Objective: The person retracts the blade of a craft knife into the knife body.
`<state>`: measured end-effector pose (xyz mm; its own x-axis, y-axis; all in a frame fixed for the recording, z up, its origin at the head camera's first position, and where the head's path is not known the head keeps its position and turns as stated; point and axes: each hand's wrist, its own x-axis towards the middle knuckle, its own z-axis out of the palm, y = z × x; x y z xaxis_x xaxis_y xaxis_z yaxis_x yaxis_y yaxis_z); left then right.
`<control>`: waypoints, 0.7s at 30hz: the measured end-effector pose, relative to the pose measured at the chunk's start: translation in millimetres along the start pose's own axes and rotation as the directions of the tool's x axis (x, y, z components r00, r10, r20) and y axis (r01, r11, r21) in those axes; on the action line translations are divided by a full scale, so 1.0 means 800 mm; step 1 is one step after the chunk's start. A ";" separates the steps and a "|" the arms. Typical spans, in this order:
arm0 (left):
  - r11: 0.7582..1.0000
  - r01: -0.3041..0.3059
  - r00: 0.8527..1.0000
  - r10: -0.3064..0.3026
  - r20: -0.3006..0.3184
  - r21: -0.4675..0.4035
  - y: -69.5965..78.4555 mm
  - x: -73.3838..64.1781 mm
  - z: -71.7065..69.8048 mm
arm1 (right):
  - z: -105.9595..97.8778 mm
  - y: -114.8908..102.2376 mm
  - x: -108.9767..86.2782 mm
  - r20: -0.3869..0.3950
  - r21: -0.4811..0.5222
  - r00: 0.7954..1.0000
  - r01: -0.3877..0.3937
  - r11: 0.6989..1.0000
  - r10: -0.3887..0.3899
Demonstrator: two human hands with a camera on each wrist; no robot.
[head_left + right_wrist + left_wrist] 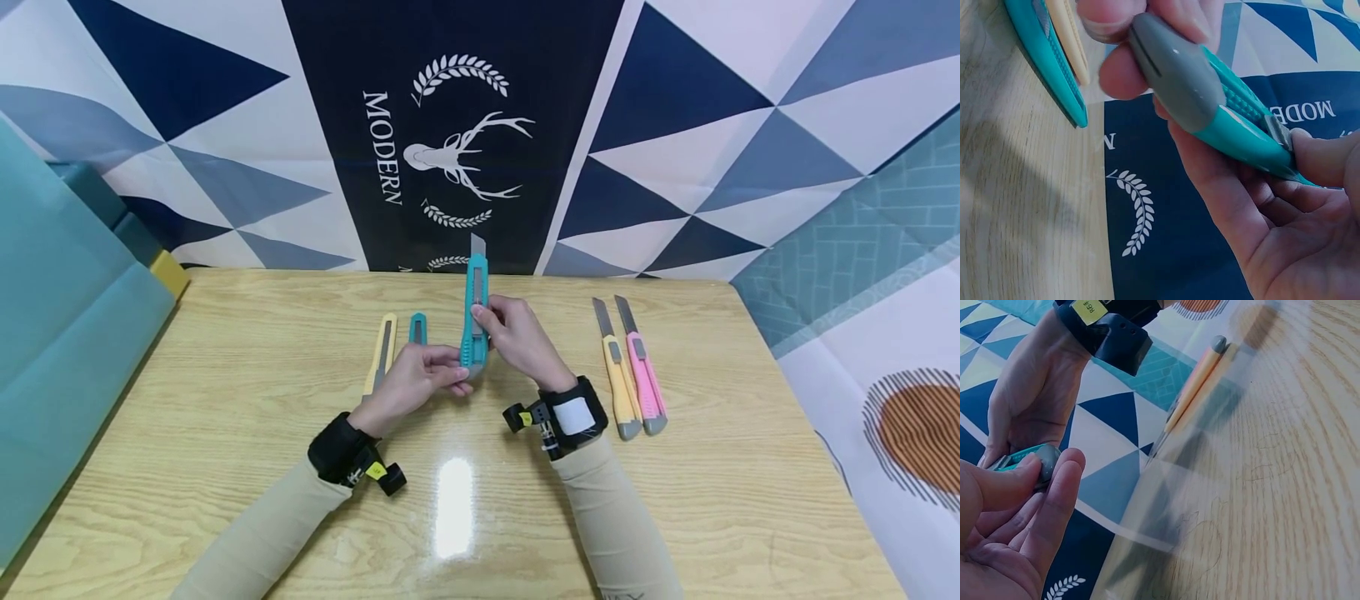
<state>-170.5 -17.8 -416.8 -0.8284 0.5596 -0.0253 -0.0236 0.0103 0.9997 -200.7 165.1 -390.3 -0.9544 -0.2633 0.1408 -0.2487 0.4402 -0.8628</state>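
Note:
Both hands hold a teal box cutter [476, 279] above the table, its blade out and pointing up, away from the person. The left hand [412, 377] pinches the grey end cap [1179, 75] between thumb and fingers. Around the body curls the right hand [527, 340], with its thumb at the slider [1280, 132]. Just beyond the left hand lie a yellow box cutter [382, 354] and a second teal box cutter [417, 327], both with no blade showing past the tip. The left hand hides their near ends.
On the right of the wooden table [720, 467], a yellow box cutter [619, 383] and a pink box cutter [643, 375] lie side by side, blades out. A patterned backdrop [457, 50] stands behind the table's far edge. A teal block-like object [67, 333] borders the left side.

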 end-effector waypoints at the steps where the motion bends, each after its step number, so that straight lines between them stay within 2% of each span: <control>1: 1.000 0.000 1.000 0.000 0.002 0.001 0.000 0.000 0.000 | -0.001 0.000 0.000 0.004 0.000 1.000 0.004 1.000 -0.004; 6: 1.000 0.005 1.000 -0.005 -0.001 -0.007 0.001 0.000 0.001 | -0.003 0.001 0.000 0.029 0.000 0.999 0.025 1.000 -0.025; 11: 1.000 0.000 1.000 0.000 -0.009 0.000 -0.001 0.001 0.000 | -0.002 0.001 -0.001 0.058 0.006 0.998 0.013 1.000 -0.013; 21: 1.000 0.004 1.000 -0.004 -0.016 0.005 -0.002 0.004 -0.007 | 0.004 0.007 0.002 0.029 0.041 0.999 -0.021 0.999 0.020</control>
<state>-176.0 -20.5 -418.9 -0.8374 0.5458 -0.0293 -0.0241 0.0167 0.9996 -203.1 164.6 -396.6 -0.9540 -0.2790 0.1099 -0.2219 0.4102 -0.8846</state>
